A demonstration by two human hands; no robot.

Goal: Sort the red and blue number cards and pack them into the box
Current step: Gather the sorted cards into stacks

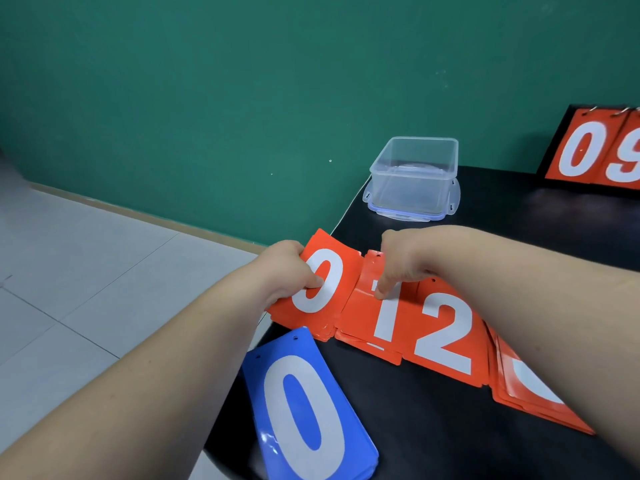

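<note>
Red 0 (341, 271) gripped in our left hand (292, 271), right hand (405, 261) pinching red 1 (384, 323), box (414, 157) far, blue 0 (304, 403) near.

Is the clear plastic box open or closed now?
Open: the box has no lid on top; it stands on its lid, and looks empty.

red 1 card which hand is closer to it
Right. The right hand touches the red 1 card with a fingertip; the left hand is off to its left, gripping the red 0 card.
</note>
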